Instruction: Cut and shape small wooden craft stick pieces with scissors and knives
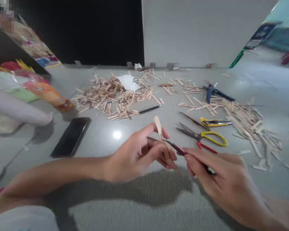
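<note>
My left hand is closed on a small pale wooden stick, held upright between thumb and fingers with its wider end up. In my right hand is a slim dark pen-like tool; its kind is not clear. The tool's tip touches or nearly touches the stick at its narrow middle. Part of the tool is covered by my right fingers. Just beyond that hand lie yellow-handled scissors and a red-handled tool, partly hidden.
A heap of wood slivers with white tissue lies at the back, and longer strips at the right. A black phone, pen, yellow cutter, glue gun and orange packet surround the work.
</note>
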